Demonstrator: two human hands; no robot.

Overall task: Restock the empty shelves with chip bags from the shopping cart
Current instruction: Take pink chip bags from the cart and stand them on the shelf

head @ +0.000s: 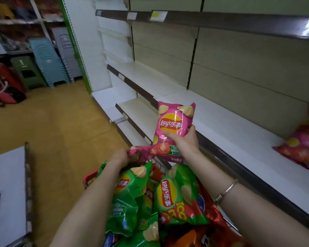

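- Risk, nearest: the shopping cart [89, 177] is heaped above its rim, and green chip bags [127, 202] lie loose on top. We judge that pulling a bag out from among them may tip one over the side.
- Risk, left hand [119, 155]: its fingers are curled round the crumpled edge of a second pink bag [144, 151] at the cart's far end. We judge that so small a hold may slip or strain the seal.
- Risk, right hand [184, 138]: the thumb presses across the front of the pink chip bag [173, 122], with the fingers behind it, low on the pack. The bag is upright in the air, over the front edge of the middle shelf [230, 125], and not yet set down. Held this low, it may topple forward on release. A hard squeeze may crush chips.
- Container, near: the cart holds green bags on top and red and orange bags beneath. We cannot tell how many.
- Container, far: the middle shelf holds shelved pink bags [303, 148] at its right end, well apart from the held bag.
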